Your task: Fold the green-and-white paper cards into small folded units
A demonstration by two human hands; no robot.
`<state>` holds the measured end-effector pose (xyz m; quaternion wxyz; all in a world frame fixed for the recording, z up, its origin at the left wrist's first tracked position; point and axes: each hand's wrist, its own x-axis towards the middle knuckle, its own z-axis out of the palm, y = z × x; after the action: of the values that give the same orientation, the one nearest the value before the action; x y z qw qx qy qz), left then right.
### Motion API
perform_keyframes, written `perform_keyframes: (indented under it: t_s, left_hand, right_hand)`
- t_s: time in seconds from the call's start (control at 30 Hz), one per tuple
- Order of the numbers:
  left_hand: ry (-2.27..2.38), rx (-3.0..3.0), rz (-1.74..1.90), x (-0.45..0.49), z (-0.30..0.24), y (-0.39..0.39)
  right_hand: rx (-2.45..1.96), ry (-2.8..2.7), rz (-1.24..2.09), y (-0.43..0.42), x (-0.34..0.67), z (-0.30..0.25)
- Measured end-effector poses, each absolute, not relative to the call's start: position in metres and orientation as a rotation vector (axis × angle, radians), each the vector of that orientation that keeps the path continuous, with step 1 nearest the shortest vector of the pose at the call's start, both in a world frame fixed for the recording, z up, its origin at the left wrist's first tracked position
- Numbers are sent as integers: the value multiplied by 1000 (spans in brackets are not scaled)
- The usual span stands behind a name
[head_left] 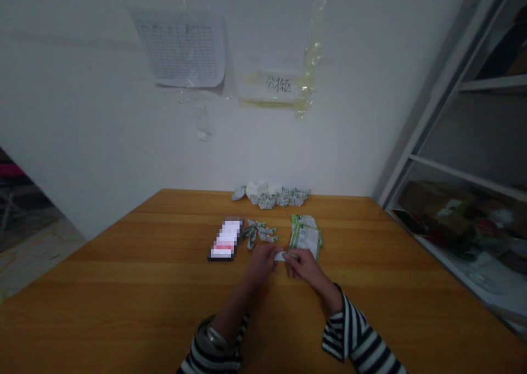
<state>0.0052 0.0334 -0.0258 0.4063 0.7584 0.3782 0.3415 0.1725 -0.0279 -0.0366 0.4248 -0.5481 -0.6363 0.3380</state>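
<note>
Between my two hands is a small folded strip of printed paper (280, 257), white with a bit of green. My left hand (262, 260) pinches its left end, and the fingers of my right hand (305, 264) are closed on the right end. Just beyond my left hand lie several narrow folded paper pieces (252, 233), fanned out on the table. A stack of flat green-and-white printed papers (305, 235) rests past my right hand. The undersides of my fingers are hidden.
A phone (226, 238) with a lit, blurred screen lies left of the folded pieces. More crumpled or folded papers (272, 195) line the back edge of the wooden table (164, 286) by the wall. Shelves with boxes (436, 201) stand at the right.
</note>
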Motion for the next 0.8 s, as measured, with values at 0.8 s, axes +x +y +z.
perform_keyframes:
  t_s: [0.8]
  left_hand:
    - [1262, 1376, 1825, -12, -3, 40]
  right_hand:
    - [-1788, -1966, 111, -30, 197, -34]
